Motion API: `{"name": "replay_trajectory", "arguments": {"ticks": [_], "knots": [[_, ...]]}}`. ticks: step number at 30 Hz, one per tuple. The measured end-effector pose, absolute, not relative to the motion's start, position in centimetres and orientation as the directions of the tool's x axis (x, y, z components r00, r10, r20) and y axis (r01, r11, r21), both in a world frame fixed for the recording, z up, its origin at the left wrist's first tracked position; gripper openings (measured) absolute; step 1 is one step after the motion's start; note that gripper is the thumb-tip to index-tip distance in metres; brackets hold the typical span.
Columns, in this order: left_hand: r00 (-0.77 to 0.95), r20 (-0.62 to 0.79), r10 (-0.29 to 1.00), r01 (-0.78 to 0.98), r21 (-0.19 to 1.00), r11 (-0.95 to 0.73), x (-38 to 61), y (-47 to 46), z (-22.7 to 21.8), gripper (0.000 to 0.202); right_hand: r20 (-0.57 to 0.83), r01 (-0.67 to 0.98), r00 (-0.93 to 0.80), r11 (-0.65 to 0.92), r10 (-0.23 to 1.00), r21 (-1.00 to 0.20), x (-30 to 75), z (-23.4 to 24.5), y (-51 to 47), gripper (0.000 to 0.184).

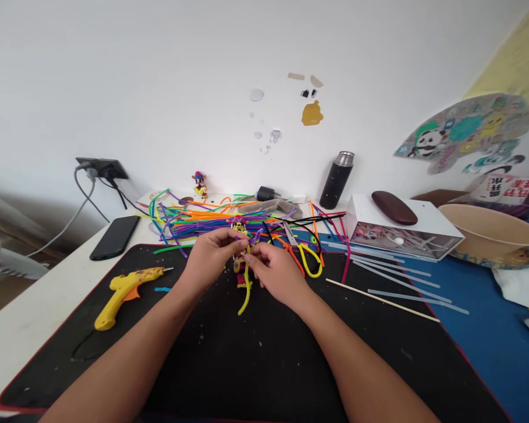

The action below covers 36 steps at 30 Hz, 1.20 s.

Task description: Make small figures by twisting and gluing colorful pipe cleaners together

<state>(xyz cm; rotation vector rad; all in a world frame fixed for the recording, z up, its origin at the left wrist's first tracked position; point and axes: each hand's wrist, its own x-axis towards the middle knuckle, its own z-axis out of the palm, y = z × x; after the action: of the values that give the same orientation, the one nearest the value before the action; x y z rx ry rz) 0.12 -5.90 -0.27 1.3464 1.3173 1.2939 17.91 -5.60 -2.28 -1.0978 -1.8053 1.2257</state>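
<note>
My left hand (211,254) and my right hand (277,271) meet over the middle of the black mat, fingers pinched close together. Both sets of fingertips close on a yellow pipe cleaner (245,296), whose free end hangs down in a curve. Directly behind the fingers is a small figure (238,225) with a yellow and black face and dark red lower parts, largely covered by my hands. A short purple piece (256,236) sticks out beside my left fingertips. Just right of my right hand lie scissors with yellow handles (311,260).
A yellow glue gun (126,291) lies left on the mat (229,370), near a black phone (114,238). Colourful pipe cleaners (198,226) are heaped behind. Clear glue sticks (401,281), a wooden stick (379,299), a black flask (337,181) and a white box (403,211) are right.
</note>
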Motion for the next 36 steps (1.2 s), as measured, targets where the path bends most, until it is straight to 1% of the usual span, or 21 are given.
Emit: {"name": "replay_trajectory", "arguments": {"ticks": [4,8,12,14,17,20,24,31,33,36], "knots": [[-0.121,0.147,0.982,0.199,0.972,-0.121,0.0,-5.6,-0.5,0.033,0.064,0.255,-0.442,0.193,0.895,-0.948,17.8,-2.2,-5.8,0.02],[-0.128,0.216,0.968,0.324,0.932,-0.165,-0.2,-5.6,-0.9,0.02,0.008,0.21,-0.455,0.116,0.89,-0.971,17.6,-2.5,-5.8,0.022],[-0.103,0.331,0.938,0.516,0.824,-0.234,-0.3,-5.8,-0.8,0.008,-0.093,0.135,-0.484,-0.031,0.87,-0.99,17.4,-2.3,-5.8,0.018],[-0.077,0.389,0.918,0.598,0.755,-0.27,-0.3,-5.9,-0.6,0.008,-0.141,0.111,-0.5,-0.098,0.854,-0.989,17.4,-2.1,-5.8,0.015],[-0.032,0.427,0.904,0.652,0.694,-0.305,-0.3,-6.0,-0.5,0.01,-0.165,0.078,-0.534,-0.146,0.829,-0.986,17.5,-1.8,-5.9,0.014],[0.0,0.438,0.899,0.674,0.664,-0.324,-0.4,-5.9,-0.4,0.011,-0.155,0.063,-0.55,-0.145,0.821,-0.987,17.7,-1.3,-6.1,0.012],[0.038,0.448,0.893,0.705,0.622,-0.342,-0.4,-5.9,-0.4,0.012,-0.152,0.065,-0.527,-0.139,0.836,-0.988,18.2,-0.4,-6.0,0.01],[0.121,0.453,0.883,0.737,0.555,-0.386,-0.4,-6.0,-0.6,0.015,-0.194,0.157,-0.566,-0.126,0.801,-0.979,19.0,-0.2,-5.9,0.012],[0.152,0.467,0.871,0.751,0.519,-0.409,-0.5,-5.9,-0.9,0.016,-0.188,0.229,-0.549,-0.07,0.814,-0.971,19.0,-0.1,-6.1,0.01],[0.187,0.471,0.862,0.786,0.455,-0.419,-0.8,-5.7,-1.4,0.018,-0.107,0.394,-0.482,0.106,0.87,-0.913,19.0,0.1,-6.4,0.006]]}}
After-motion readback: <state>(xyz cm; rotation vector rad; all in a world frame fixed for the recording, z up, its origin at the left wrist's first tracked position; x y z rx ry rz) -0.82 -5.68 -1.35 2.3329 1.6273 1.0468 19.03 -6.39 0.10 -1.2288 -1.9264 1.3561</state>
